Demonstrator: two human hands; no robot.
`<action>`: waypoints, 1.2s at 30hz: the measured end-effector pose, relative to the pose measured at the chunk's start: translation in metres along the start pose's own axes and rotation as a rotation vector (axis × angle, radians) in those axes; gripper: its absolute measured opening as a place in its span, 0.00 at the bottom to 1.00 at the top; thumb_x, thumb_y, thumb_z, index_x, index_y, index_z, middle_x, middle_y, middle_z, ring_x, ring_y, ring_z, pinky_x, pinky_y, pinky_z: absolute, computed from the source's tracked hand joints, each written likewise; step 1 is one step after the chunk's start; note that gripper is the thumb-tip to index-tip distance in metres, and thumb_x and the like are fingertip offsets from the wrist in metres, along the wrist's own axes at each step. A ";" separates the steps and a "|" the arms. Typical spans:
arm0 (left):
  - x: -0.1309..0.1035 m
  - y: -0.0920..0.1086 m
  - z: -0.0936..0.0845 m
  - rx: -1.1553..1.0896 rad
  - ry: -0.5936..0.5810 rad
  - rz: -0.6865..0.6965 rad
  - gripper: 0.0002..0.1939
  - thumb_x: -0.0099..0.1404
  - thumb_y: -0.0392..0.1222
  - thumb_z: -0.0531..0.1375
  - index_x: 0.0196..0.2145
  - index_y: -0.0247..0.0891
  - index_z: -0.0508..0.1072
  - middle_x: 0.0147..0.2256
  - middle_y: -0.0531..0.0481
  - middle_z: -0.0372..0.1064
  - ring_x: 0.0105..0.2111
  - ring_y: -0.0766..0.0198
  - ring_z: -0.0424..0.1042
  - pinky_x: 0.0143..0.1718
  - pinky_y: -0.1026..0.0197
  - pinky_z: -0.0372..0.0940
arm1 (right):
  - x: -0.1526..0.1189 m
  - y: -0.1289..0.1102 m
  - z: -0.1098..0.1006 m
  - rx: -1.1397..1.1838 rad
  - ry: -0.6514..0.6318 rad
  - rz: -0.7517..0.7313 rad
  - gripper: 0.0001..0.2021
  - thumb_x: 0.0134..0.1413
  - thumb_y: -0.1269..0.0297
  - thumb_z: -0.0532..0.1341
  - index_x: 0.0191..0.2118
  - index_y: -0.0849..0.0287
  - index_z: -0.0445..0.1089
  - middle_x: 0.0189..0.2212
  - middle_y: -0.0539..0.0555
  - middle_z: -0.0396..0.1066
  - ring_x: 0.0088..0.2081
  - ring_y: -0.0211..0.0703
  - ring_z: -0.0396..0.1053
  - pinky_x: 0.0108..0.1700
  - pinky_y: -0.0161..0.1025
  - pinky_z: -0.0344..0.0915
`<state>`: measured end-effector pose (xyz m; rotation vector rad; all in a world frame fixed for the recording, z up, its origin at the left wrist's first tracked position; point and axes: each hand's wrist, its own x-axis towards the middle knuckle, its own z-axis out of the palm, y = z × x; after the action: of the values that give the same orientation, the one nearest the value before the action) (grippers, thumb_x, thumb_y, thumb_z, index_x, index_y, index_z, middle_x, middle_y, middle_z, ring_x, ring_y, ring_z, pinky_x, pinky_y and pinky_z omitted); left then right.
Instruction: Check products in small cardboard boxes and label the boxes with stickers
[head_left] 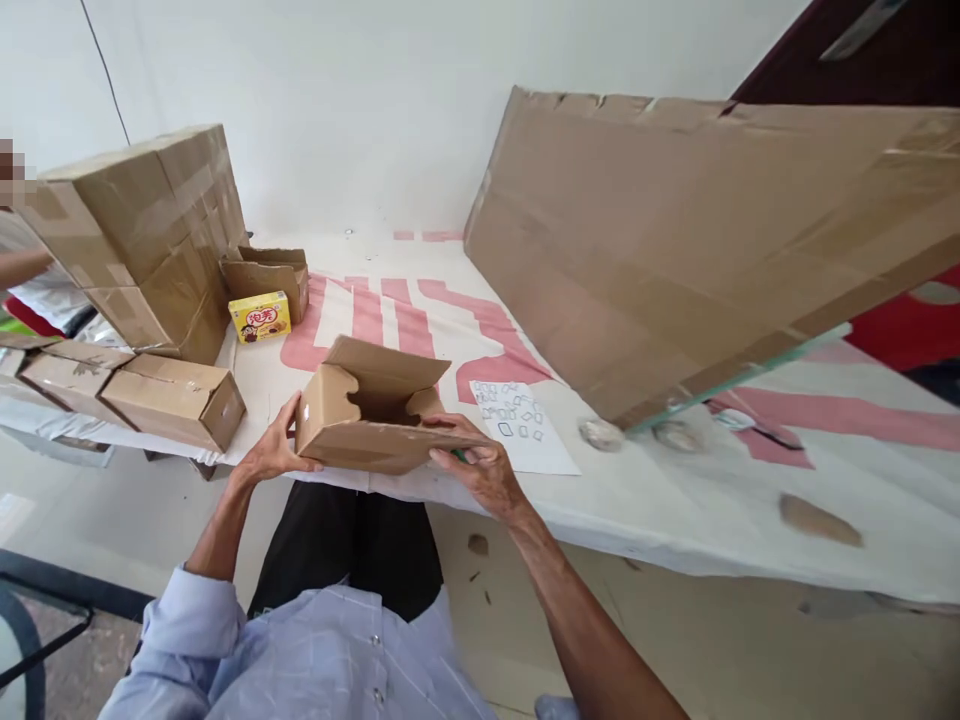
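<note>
An open cardboard box (pixel 375 445) with raised flaps is held tilted at the table's front edge. My left hand (pixel 279 442) is closed around its left end, thumb above and fingers along the side. At the right, my right hand (pixel 486 468) grips the edge of the near flap. A small green thing (pixel 460 455) shows between the right fingers; its kind is mostly hidden. The box's inside is dark and its contents cannot be made out. Beside my right hand lies a white paper sheet (pixel 536 440) with hand-drawn box shapes.
A yellow snack box (pixel 260 317) stands before an open carton (pixel 289 280). Stacked cartons (pixel 150 230) and a row of closed boxes (pixel 172 395) are at left, with a person partly visible behind. A big cardboard panel (pixel 675 240) leans at right, near tape rolls (pixel 601 433).
</note>
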<state>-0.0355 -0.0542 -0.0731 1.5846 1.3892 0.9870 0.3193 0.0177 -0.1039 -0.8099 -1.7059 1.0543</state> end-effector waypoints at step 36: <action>-0.057 0.064 0.064 0.436 0.509 0.297 0.63 0.53 0.43 0.72 0.77 0.40 0.41 0.67 0.29 0.52 0.68 0.33 0.62 0.57 0.38 0.74 | 0.047 -0.179 0.073 -1.226 -0.447 -0.794 0.05 0.67 0.69 0.68 0.37 0.57 0.79 0.37 0.56 0.76 0.45 0.50 0.68 0.44 0.44 0.63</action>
<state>0.0420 -0.1211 -0.0417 1.9900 1.8412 1.4060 0.2246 -0.0364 0.0621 -0.4609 -2.7153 -0.5053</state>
